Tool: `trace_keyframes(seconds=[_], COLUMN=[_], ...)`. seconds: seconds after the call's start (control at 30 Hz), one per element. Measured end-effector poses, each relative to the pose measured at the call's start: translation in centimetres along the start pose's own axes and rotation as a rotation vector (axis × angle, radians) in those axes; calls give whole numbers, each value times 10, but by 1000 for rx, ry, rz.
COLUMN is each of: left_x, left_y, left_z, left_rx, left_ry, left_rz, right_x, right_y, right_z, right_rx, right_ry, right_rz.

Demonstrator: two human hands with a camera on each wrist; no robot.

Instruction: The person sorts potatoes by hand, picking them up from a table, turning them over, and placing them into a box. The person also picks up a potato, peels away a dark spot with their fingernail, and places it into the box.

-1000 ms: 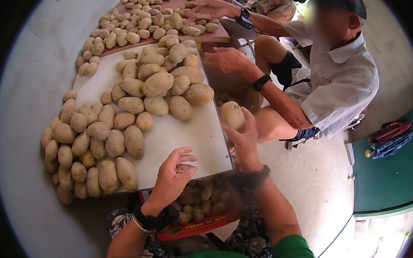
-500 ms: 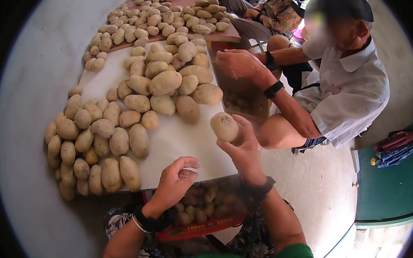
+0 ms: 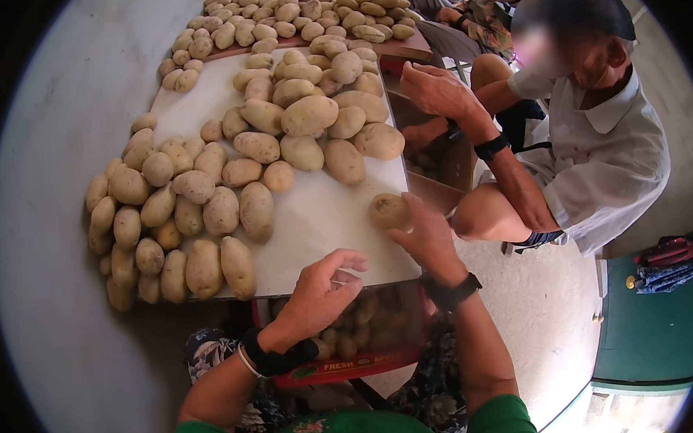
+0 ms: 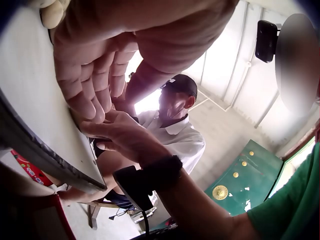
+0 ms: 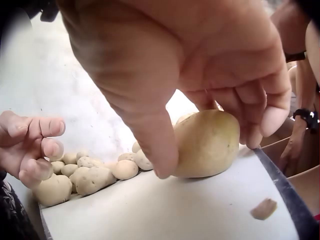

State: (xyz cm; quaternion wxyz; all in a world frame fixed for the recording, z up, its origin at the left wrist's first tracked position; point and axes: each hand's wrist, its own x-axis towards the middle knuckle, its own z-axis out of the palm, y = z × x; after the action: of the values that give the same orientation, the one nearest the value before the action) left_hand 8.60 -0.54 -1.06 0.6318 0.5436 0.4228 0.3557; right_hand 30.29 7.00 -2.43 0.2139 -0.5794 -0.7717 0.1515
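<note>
My right hand (image 3: 428,240) grips a large pale potato (image 3: 390,212) between thumb and fingers, low at the right edge of the white board (image 3: 324,241). In the right wrist view the potato (image 5: 207,143) lies on its side, right at the board's surface. Over the board's front edge, my left hand (image 3: 324,290) is held with loosely bent fingers and nothing in them. A pile of potatoes (image 3: 196,189) covers the board's left side, and larger potatoes (image 3: 310,116) are heaped toward the back.
Below the front edge stands a red crate (image 3: 354,367) of potatoes. Another person in a white shirt (image 3: 617,155) sits at the right beside a cardboard box (image 3: 445,160). More potatoes (image 3: 273,16) cover the reddish table behind. A small brown flake (image 5: 264,209) lies on the board.
My right hand has brought the potato from beside the board's right edge down onto it. My left hand stays empty near the front edge. The other person's hands have moved off the back potatoes.
</note>
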Motion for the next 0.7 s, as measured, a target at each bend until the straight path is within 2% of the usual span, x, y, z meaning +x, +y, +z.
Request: trace_keyframes(seconds=[0.07, 0.37, 0.47, 0.57, 0.7], left_x=[-3, -5, -6, -7, -8], left_y=[1, -1, 0, 2, 2], left_z=[-1, 0, -1, 0, 3], left_rx=[-14, 16, 10, 8, 8], left_ry=[2, -7, -1, -8, -21], left_rz=[3, -1, -7, -28, -22], right_x=[3, 12, 13, 15, 30], right_y=[-7, -17, -9, -1, -8], right_z=[-1, -8, 1, 12, 3], right_rx=[-4, -30, -37, -95, -52], right_ry=[26, -59, -54, 45, 1], right_rz=[-29, 140, 108, 30, 151])
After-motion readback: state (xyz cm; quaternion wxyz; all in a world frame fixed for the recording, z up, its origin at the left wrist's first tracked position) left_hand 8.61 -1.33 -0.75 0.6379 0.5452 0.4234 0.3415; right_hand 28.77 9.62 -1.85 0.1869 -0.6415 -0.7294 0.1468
